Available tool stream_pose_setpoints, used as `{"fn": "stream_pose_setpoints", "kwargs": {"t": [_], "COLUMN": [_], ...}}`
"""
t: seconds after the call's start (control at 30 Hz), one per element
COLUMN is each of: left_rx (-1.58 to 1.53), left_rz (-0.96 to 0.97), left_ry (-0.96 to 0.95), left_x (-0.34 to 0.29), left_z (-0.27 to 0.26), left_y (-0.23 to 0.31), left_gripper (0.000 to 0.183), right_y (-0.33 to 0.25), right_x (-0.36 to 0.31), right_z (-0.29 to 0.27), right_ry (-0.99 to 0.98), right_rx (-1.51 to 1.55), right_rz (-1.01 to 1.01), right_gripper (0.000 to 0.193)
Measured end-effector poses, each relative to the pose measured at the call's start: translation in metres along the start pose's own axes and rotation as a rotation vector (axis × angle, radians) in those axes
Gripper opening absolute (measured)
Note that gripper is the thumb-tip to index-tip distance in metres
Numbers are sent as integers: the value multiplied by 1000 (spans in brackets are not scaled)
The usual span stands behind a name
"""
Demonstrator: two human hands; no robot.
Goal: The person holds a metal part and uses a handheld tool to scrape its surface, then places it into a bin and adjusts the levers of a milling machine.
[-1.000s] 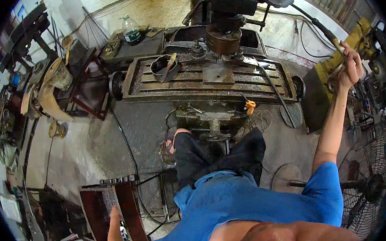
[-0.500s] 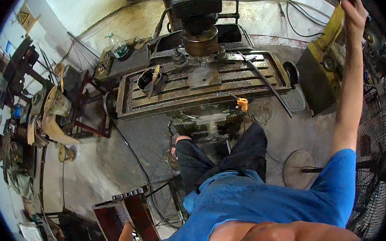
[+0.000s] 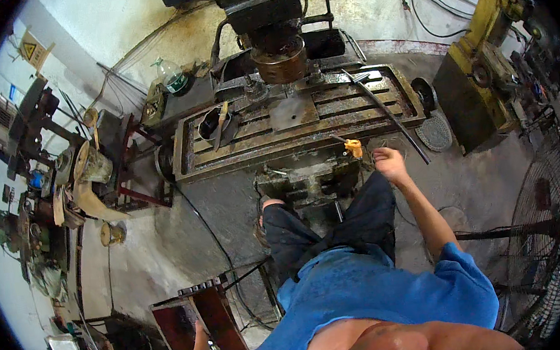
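Note:
In front of my right knee, my right hand (image 3: 389, 164) is in the air with its fingers curled together, and nothing shows in them. Just left of it is a small orange-yellow handle-like piece (image 3: 353, 147) at the front edge of the milling machine's table (image 3: 239, 155). My left hand (image 3: 199, 331) is low down at the brown wooden bench (image 3: 210, 312); its fingers cannot be made out. On the machine table lie a dark pot (image 3: 210, 124) with a wooden-handled brush (image 3: 222, 117), a flat metal plate (image 3: 293, 113) and a long bar (image 3: 387, 115).
The machine's spindle head (image 3: 278, 63) hangs over the table. A wire-guarded fan (image 3: 547, 226) stands at my right, and a yellow machine (image 3: 465, 62) stands behind it. A cable (image 3: 205, 230) runs across the floor at left, near a bucket (image 3: 92, 165).
My right hand has let go of the lever at the upper right and come down beside the orange-yellow piece. My left hand stays at the bench, and the view has shifted slightly.

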State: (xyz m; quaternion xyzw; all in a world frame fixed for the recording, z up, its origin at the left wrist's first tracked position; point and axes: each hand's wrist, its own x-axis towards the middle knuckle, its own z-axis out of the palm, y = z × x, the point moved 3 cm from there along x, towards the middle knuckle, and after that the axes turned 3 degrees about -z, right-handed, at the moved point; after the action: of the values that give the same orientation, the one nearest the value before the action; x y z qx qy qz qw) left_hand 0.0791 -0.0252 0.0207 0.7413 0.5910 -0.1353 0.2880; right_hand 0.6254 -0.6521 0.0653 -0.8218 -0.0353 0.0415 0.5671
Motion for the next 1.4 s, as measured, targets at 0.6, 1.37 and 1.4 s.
{"fn": "stream_pose_setpoints", "kwargs": {"t": [0.6,1.37,1.4], "left_rx": [-1562,-887,-943], "left_rz": [114,874,852], "left_ry": [219,-64,-102], "left_x": [0,-96,-96], "left_z": [-87,-59,-56], "left_y": [-2,347,348], "left_gripper": [18,41,41], "right_y": [-152,-256,-258], "right_x": [-6,-97,-109], "right_z": [-1,128,140], "right_ry": [-149,-755,-736], "right_rx": [192,-895,-830], "right_rz": [-324,-586,-701], "right_gripper": [40,29,28]}}
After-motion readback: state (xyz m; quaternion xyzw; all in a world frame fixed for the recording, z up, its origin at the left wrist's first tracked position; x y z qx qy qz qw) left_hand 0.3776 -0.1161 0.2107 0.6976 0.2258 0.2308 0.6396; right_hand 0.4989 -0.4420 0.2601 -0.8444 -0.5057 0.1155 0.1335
